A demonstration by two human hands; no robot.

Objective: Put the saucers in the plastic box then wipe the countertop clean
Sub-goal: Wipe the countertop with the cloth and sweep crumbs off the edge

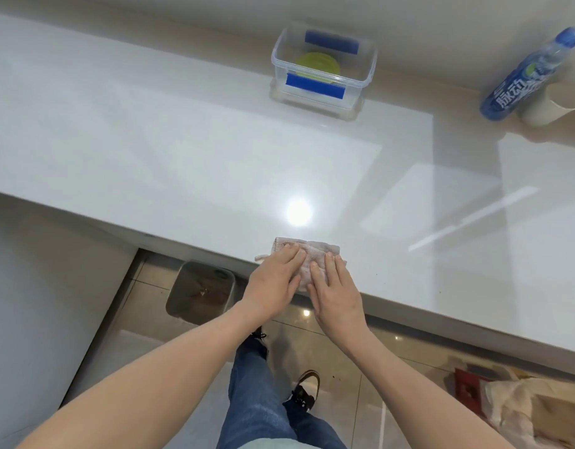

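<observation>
Floor, lower left: a grey bin stands below the worktop's near edge, well left of the hands.

Worktop: white, glossy, bare across its left and central span, with one bright light reflection near the front edge.

Left hand: palm down, fingers extended and held together, lying flat on the left part of the cloth. The hand is spread flat and grips nothing; it presses on the fabric from above.

Cloth: pale, folded, lying at the very front edge of the worktop. Its far edge and both far corners show beyond the fingertips; the near portion is covered by the two hands.

Right hand: palm down, fingers straight, flat on the right part of the cloth, just beside the left hand. Likewise open and flat, pressing rather than clasping.

Plastic box: clear, blue latches on the near and far sides, no lid on it, standing at the back of the worktop, well apart from both hands and slightly right of them. The saucers, yellow-green, lie inside on its floor; their count cannot be told.

Far right rear: a blue drink bottle stands touching or just beside a pale paper cup.

Floor, lower right: a crumpled bag.
</observation>
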